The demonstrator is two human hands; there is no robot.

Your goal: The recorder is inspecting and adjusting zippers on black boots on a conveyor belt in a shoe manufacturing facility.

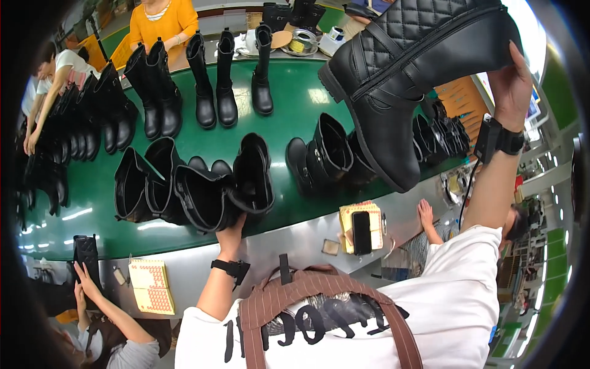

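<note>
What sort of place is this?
Probably a footwear factory, perhaps a finishing or inspection line: many black boots stand on a long green table, several people are around it, and the right hand holds up a quilted boot.

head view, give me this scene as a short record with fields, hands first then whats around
right hand: holds up a quilted black boot, sole facing left
left hand: at open-topped boots, fingers mostly hidden
surface: green tabletop
beyond: more black boots, standing
near edge: black phone on yellow cards
far side: person in orange top
</note>
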